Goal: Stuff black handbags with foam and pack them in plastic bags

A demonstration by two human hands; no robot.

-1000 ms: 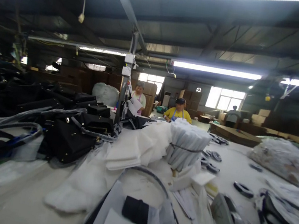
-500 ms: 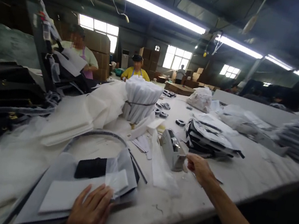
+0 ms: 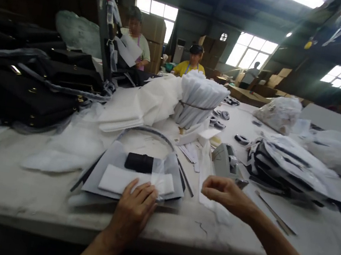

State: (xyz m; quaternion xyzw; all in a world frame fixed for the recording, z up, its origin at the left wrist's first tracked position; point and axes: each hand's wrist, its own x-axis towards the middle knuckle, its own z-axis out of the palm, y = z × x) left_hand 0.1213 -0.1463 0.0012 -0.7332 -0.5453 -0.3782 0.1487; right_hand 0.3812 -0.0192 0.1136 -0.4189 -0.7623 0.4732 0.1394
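My left hand lies with fingers spread flat on a folded white sheet. That sheet rests on pale grey wrapping paper over a dark bag, whose looped handle arches behind. A black strap-like piece shows above the white sheet, and a clear plastic film overlaps both. My right hand is raised over the table, fingers pinched together; whatever they hold, if anything, is too small to make out. Just behind it stands a grey tape dispenser.
Black bags are piled at the left. Beyond the work stand white foam sheets and a tied bundle of white rolls. Wrapped dark pieces lie at the right. A co-worker in yellow is across the table.
My right hand has come away from the tape dispenser, moving left toward the wrapped bag. My left hand still presses the white sheet. The camera view has turned left and down.
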